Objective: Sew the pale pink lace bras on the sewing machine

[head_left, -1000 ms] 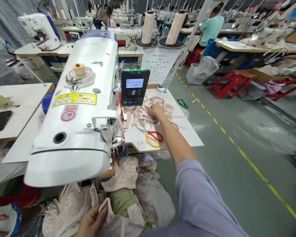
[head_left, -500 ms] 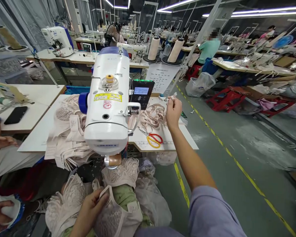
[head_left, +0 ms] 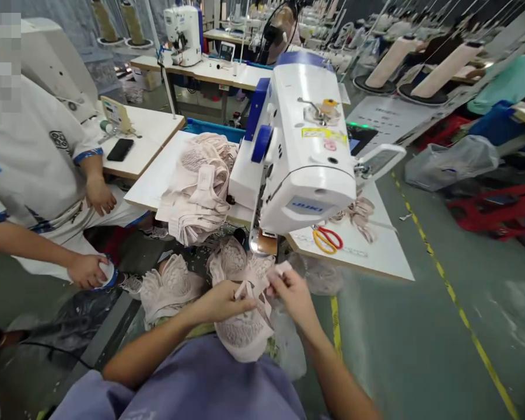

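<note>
Low in the middle, just in front of the sewing machine (head_left: 306, 157), a beige lace bra (head_left: 245, 332) lies across my lap. Its upper edge is pinched in my left hand (head_left: 227, 300), thumb against fingers. Beside it, my right hand (head_left: 293, 291) is closed on a small pale fabric piece (head_left: 282, 269), close to the bra's strap end. Whether the piece and the bra touch is hard to tell. Another beige bra (head_left: 172, 286) hangs to the left of my hands. The metal sewing arm (head_left: 262, 242) sits above and just beyond my fingers.
A pile of beige bras (head_left: 196, 192) lies left of the machine. Right of it are red-and-yellow scissors (head_left: 328, 239) and beige straps (head_left: 359, 216). A person in white (head_left: 39, 163) sits at my left, near a black phone (head_left: 120, 150) on another table.
My right hand has come from the straps on the table's right side to meet my left hand at the bra. The camera view has swung left.
</note>
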A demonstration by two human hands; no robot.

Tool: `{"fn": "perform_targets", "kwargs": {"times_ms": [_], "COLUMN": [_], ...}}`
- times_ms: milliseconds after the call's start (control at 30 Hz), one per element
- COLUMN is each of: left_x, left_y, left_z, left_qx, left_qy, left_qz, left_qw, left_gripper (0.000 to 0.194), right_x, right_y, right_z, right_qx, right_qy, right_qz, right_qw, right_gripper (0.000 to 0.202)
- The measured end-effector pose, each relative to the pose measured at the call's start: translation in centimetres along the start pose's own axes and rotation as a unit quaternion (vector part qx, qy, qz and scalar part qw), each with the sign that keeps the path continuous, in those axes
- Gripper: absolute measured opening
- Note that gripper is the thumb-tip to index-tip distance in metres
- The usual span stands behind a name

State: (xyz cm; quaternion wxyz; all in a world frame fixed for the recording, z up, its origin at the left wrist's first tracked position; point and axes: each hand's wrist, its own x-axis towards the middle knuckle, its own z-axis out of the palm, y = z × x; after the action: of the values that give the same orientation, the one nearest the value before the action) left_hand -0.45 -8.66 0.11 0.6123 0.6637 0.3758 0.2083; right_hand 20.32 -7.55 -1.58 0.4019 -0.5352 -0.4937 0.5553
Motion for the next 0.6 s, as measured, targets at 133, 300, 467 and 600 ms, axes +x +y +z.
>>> {"fn": "perform_targets", "kwargs": {"times_ms": [133,300,467,600], "left_x": [-1.1,-0.8,1.2,3.0], "left_y": [-1.5,-1.9,-1.9,-1.7], "left_z": [-1.4,-2.1,-1.3,0.0], "left_qx": [0.016,0.043,0.015,-0.011], "left_qy": [-0.022,-0.04,-0.043,-0.03], "left_qz": [-0.04,-0.07,-0.07,-0.065], "left_qw": [0.999,0.996,0.997,0.997], "left_gripper": [0.042,0.046,0.045,0.044], "right_x": [3.0,4.9,3.5,-0.6], "right_y": [0.5,1.7,4.9,6.7], "right_z": [-2.6,-7.1,-5.2,0.3], "right_qx": [0.108,0.257,0.317,0.311], "right_qy": [0.125,0.22,0.182,-0.064], "right_qz": [-0.011,0.004,0.064,0.203], "right_qw": [0.986,0.941,0.929,0.926], "right_gripper": [0.032,0.028,0.034,0.065]}}
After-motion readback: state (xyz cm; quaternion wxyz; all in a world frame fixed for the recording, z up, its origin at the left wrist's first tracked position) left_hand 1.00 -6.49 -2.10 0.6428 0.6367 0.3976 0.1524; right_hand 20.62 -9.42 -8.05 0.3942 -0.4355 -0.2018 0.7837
